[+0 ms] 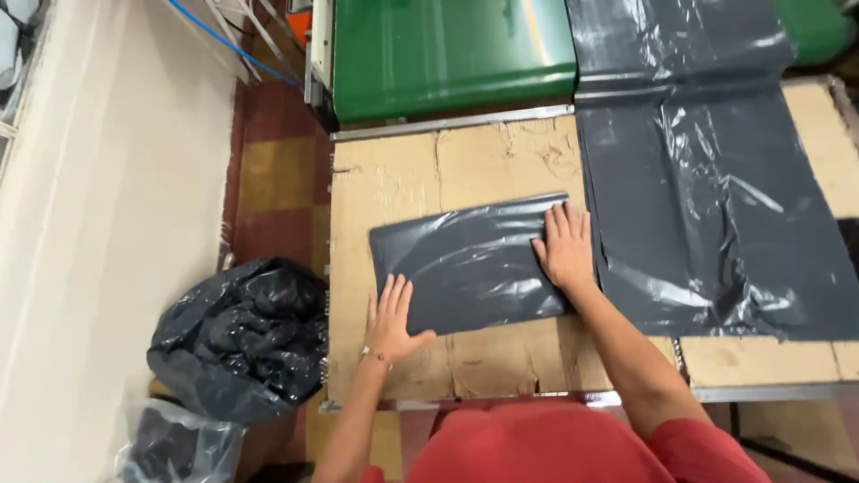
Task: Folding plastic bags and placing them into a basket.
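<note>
Two flat palms, left hand [390, 315] and right hand [565, 248], press folded grey poly bag [465, 264] on cardboard-covered worktop [403, 174]; grip open, nothing clasped. Film looks light, limp, slippery; best pinched at edges.

Folded bag [470, 264] lies on table [394, 174], left of sheet [716, 206].

I count one folded grey bag [470, 264] under my two hands, one long grey sheet [716, 206] at three o'clock, two stuffed sacks at eight o'clock.
</note>
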